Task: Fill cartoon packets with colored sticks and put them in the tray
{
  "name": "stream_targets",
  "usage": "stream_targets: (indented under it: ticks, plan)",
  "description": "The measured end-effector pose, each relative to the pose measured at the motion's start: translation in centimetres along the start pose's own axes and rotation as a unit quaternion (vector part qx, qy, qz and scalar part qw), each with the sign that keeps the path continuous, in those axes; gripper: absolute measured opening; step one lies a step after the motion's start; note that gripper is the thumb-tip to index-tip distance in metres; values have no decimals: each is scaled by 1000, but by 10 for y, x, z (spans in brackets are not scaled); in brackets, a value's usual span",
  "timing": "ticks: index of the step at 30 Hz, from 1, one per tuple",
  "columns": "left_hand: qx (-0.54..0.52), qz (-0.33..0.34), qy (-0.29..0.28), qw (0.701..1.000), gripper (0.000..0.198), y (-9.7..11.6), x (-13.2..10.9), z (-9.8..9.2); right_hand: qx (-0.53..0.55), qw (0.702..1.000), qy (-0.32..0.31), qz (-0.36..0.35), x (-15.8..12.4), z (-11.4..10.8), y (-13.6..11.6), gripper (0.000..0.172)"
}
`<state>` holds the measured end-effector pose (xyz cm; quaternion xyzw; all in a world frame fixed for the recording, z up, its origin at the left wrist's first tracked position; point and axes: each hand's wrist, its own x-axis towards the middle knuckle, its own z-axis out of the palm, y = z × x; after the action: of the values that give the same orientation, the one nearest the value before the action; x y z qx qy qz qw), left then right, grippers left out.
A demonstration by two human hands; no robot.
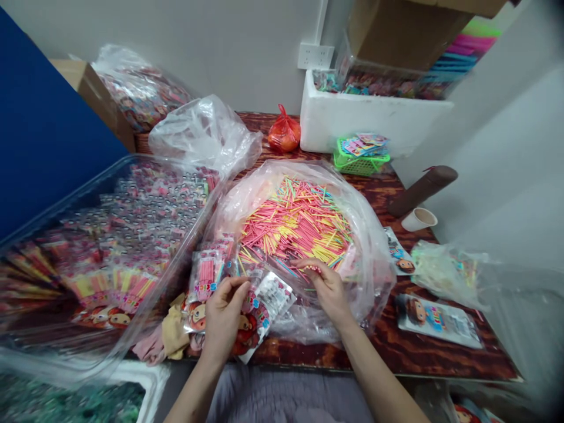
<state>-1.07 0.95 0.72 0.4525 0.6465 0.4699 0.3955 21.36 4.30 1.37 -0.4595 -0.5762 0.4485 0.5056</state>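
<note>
My left hand (224,314) is pinched at the upper edge of a small printed plastic packet (250,329) with a cartoon figure on it. More packets of the same sort lie under and beside it. A bunch of thin coloured sticks (311,268) is between the closed fingertips of my right hand (328,291), at the near side of a large open clear plastic bag (368,235). Inside that bag lies a heap of loose pink, yellow and green sticks (299,217). Filled packets (206,270) are stacked left of the bag.
A clear plastic tub (176,261) full of filled packets stands at left. Behind are a crumpled bag (205,132), a red bag (284,132), a green basket (359,164) and a white foam box (374,117). At right are a brown bottle (420,191) and a paper cup (418,220).
</note>
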Motion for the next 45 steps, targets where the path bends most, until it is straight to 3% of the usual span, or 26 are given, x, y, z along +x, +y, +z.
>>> stream_targets:
  ticks: [17, 35, 38, 40, 42, 45]
  plan:
    - [-17, 63, -53, 996, 24, 15, 4, 6, 5, 999, -40, -19, -10, 14, -4, 21]
    - [-3, 108, -116, 987, 19, 7, -2, 14, 12, 1000, -20, 12, -12, 19, -3, 17]
    - [7, 103, -124, 987, 20, 7, -2, 16, 126, 989, 55, 53, 2, 24, -9, 14]
    - [5, 94, -136, 986, 20, 7, -2, 18, 253, 960, 89, 81, 15, 29, -16, 10]
    - [-1, 80, -153, 985, 21, 8, -2, 21, 344, 930, 85, 102, 26, 35, -23, 10]
    - [-24, 48, -173, 983, 24, 8, -2, 24, 378, 915, 50, 132, 32, 44, -30, 17]
